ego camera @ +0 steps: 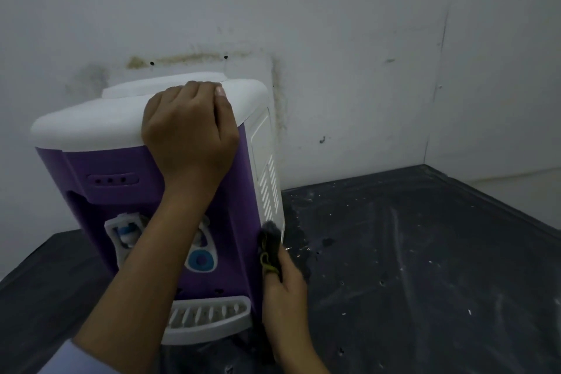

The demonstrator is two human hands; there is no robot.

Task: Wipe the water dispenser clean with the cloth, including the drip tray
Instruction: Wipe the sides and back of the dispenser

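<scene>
- The right grip (285, 285) is closing its fingers round a dark cloth (270, 247), and the bunched cloth is sticking up above the fingertips.
- The cloth is pressing against the lower right front corner of the water dispenser (106, 167), where the purple front is meeting the white side panel (264, 143).
- Just left of and below this grip, the white slotted drip tray (209, 317) is projecting from the foot of the dispenser; the grip is not touching it.
- Above the cloth, the vent slots (268, 188) are running up the side panel.
- The left grip (188, 130) is sitting well above the right grip, its fingers curling over the front edge of the dispenser's white top (85, 121) and its thumb lying on that top.
- The left forearm is crossing the purple front and is partly covering the taps; one white tap (124, 235) is showing to its left, and a blue button (198, 259) to its right.
- A pale sleeve (76, 358) is showing at the lower edge, below the left grip.
- The dispenser is standing on a dark, scuffed bench (409, 252), which is spreading out to the right of the right grip.
- Behind everything, a stained white wall (334, 24) is rising.
</scene>
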